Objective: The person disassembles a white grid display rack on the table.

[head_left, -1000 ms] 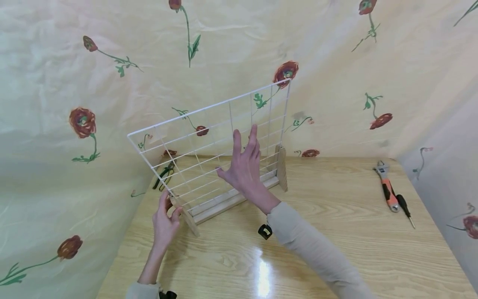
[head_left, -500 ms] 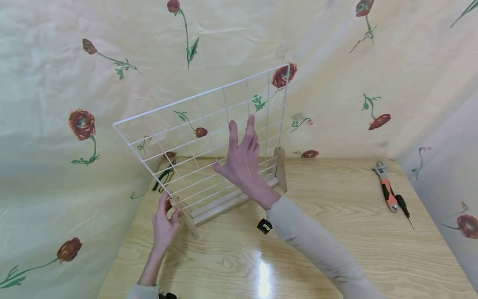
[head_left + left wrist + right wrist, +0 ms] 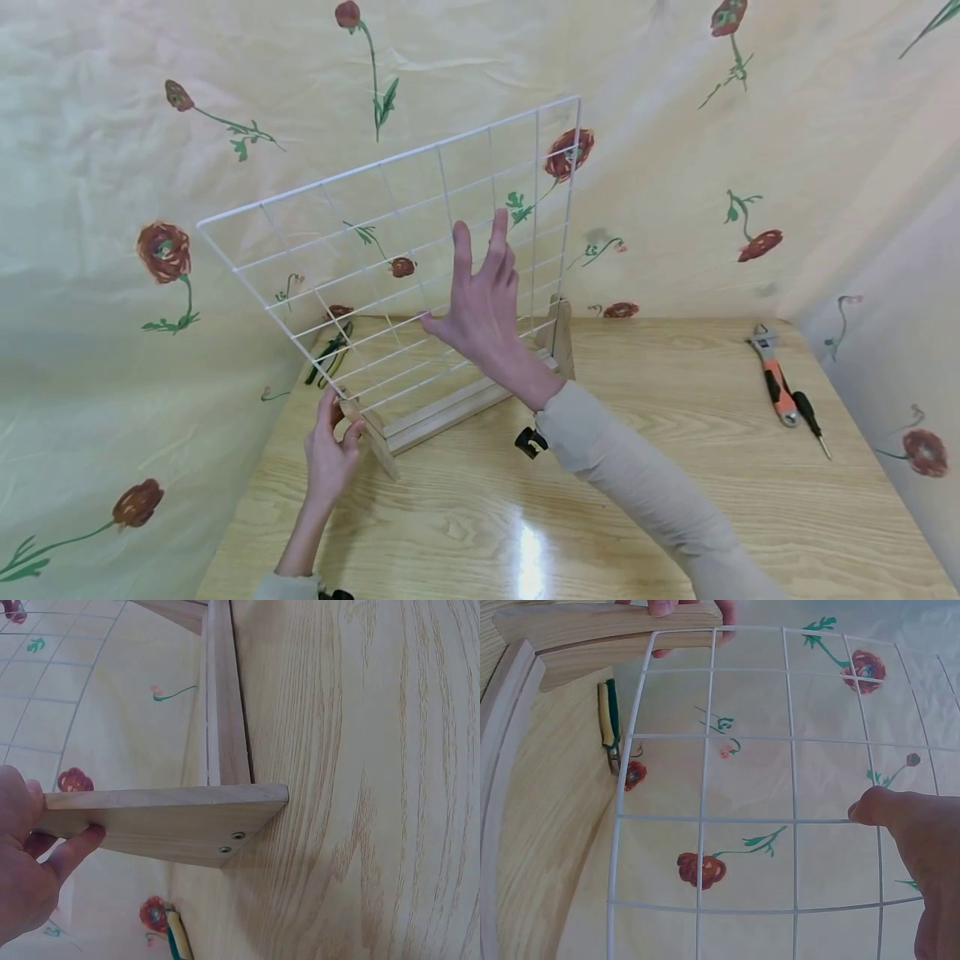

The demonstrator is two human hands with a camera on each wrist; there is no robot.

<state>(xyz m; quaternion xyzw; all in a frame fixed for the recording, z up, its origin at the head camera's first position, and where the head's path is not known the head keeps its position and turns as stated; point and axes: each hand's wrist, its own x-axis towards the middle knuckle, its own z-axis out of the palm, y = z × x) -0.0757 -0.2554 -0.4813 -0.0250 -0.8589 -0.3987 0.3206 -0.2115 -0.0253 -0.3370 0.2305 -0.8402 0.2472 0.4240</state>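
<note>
A white wire grid panel [image 3: 390, 200] stands tilted above a wooden stand [image 3: 450, 408] made of two slanted end pieces joined by rails. My left hand [image 3: 330, 450] grips the top of the near-left end piece [image 3: 150, 814]; two screws show low on that piece. My right hand [image 3: 483, 308] holds the grid around its middle, fingers spread and thumb on a wire. In the right wrist view the thumb [image 3: 874, 806] presses a crossing of the wires, and the grid's bottom wire [image 3: 613, 862] is apart from the rails [image 3: 510, 787]. The right fingertips are hidden there.
Pliers [image 3: 330, 354] lie behind the grid at the table's left. At the far right lie an adjustable wrench [image 3: 775, 379] and a black screwdriver [image 3: 810, 421]. Flower-patterned cloth [image 3: 667, 167] hangs closely behind and beside the wooden table [image 3: 637, 500].
The grid has risen out of the stand, its top edge moving up and slightly left. My right hand has moved up with it. My left hand has stayed on the end piece.
</note>
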